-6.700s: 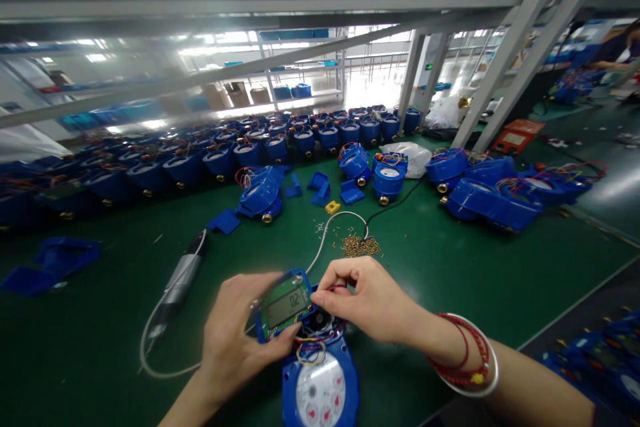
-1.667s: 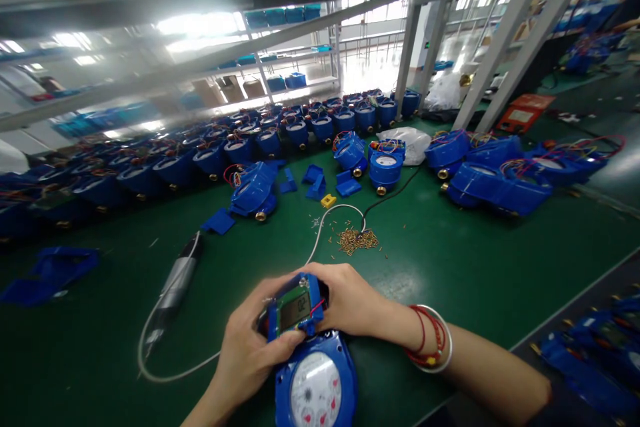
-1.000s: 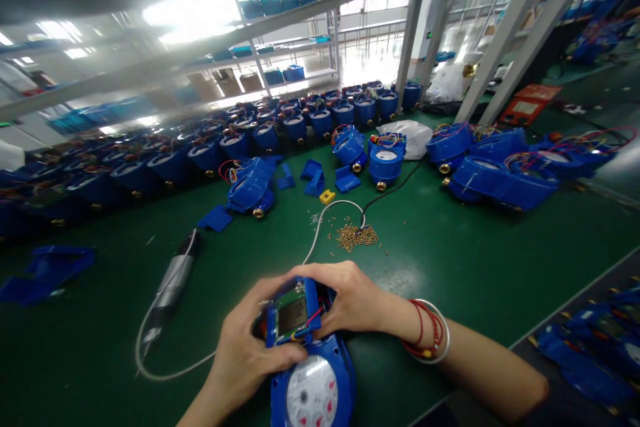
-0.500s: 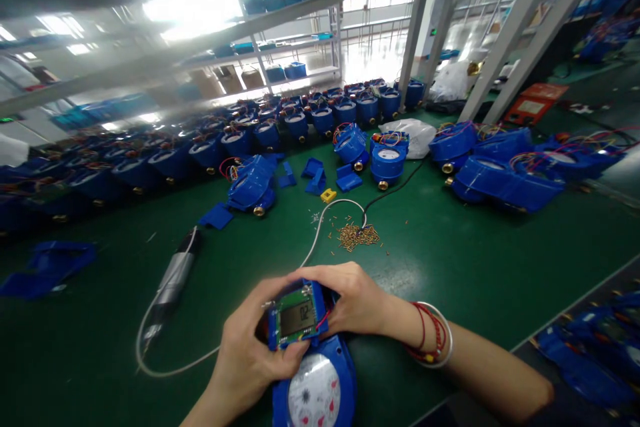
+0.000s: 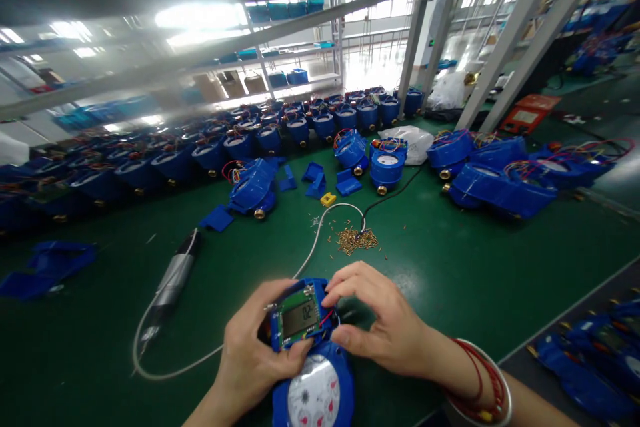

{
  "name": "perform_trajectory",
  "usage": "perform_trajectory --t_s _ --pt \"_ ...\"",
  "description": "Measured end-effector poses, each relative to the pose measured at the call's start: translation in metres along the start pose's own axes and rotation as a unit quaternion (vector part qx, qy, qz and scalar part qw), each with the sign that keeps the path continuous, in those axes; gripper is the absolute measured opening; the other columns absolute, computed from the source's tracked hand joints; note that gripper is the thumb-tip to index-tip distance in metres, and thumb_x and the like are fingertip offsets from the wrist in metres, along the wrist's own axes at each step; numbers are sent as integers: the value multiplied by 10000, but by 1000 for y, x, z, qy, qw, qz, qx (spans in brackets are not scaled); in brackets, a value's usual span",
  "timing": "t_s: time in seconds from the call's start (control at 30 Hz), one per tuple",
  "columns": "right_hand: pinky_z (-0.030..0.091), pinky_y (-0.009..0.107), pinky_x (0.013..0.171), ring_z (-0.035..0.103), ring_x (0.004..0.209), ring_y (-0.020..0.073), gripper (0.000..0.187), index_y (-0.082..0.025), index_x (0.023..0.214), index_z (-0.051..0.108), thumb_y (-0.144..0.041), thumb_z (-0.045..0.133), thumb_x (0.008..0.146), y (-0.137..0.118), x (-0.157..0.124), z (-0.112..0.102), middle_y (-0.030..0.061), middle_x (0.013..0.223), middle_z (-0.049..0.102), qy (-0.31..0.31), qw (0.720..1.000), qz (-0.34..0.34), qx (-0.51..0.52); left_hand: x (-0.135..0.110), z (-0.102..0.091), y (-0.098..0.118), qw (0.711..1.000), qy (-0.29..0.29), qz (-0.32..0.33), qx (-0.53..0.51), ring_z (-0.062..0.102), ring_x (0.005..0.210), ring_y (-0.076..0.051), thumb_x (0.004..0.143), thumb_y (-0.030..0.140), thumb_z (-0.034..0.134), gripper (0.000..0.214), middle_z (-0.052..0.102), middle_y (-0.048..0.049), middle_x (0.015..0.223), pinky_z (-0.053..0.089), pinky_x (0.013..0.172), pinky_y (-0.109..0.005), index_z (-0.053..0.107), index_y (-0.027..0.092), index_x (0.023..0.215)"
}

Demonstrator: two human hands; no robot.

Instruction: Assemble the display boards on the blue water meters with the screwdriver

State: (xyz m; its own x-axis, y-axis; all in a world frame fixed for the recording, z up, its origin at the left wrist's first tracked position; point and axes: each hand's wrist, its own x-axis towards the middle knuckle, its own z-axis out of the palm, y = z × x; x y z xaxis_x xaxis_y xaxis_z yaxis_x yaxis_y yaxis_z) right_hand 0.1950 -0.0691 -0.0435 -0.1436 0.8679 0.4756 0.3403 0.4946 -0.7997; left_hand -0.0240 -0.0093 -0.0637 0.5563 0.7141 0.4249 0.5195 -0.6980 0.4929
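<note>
A blue water meter (image 5: 345,380) with a round white dial with red pointers is at the bottom middle. At its upper end a green circuit board (image 5: 285,317) with a small grey display sits in a blue housing. My left hand (image 5: 255,340) is closed round the left side of that housing, its thumb across the lower edge. At the housing's right side, by a red wire (image 5: 326,318), is my right hand (image 5: 383,320), with thumb and fingers apart. Its fingertips are at the rim; whether they touch it I cannot tell.
An electric screwdriver (image 5: 170,283) with a looping grey cable lies to the left. Beyond my hands are a pile of brass screws (image 5: 356,240), a yellow block (image 5: 328,199) and loose blue covers (image 5: 349,182). Rows of blue meters (image 5: 237,145) line the back; more blue meters (image 5: 500,183) lie right.
My right hand has let go of the housing's top edge and drawn back to the right, its fingers now spread. The left hand keeps its hold on the meter.
</note>
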Motion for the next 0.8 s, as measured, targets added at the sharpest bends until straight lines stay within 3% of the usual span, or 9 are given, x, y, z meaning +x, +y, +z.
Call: perform_trajectory --t_s 0.1,0.23,0.4,0.57,0.7,0.8 --pt "469 302 752 561 822 157 160 -190 856 615 -349 599 865 -5 5 -2 24 853 609 -44 996 67 27 1 -1 3 1000 6 8 14 656 835 -210 685 338 652 468 643 -68 974 553 701 -291 508 184 1104" --pt "428 227 592 493 640 97 155 -164 815 619 -313 619 854 0 14 -6 -1 784 580 -118 974 157 112 3 -2 4 1000 11 17 10 655 835 -202 680 312 649 460 640 -65 966 551 709 -283 507 184 1099" --pt "425 229 596 490 643 98 217 -150 777 633 -354 620 849 9 19 -6 3 767 579 -116 978 126 122 4 -1 4 1000 15 16 8 660 817 -196 678 321 641 453 649 -57 946 552 694 -272 516 187 1092" --pt "493 242 632 605 661 120 139 -177 768 661 -295 639 841 7 9 8 0 725 668 -9 990 114 82 3 -1 1 1000 16 6 12 668 807 -206 685 346 639 459 658 -58 955 558 702 -285 518 192 1100" --pt "541 258 653 668 692 141 63 -198 833 683 -235 633 843 4 -8 25 22 765 721 116 993 33 17 2 -1 1 1000 18 6 25 665 820 -202 693 342 639 453 652 -59 968 559 738 -289 513 190 1100" --pt "567 271 676 692 732 155 128 -198 936 680 -148 609 842 4 -18 37 41 814 737 177 984 -10 -17 2 -1 2 999 17 9 32 657 832 -200 712 358 631 459 641 -63 982 557 754 -287 499 188 1118"
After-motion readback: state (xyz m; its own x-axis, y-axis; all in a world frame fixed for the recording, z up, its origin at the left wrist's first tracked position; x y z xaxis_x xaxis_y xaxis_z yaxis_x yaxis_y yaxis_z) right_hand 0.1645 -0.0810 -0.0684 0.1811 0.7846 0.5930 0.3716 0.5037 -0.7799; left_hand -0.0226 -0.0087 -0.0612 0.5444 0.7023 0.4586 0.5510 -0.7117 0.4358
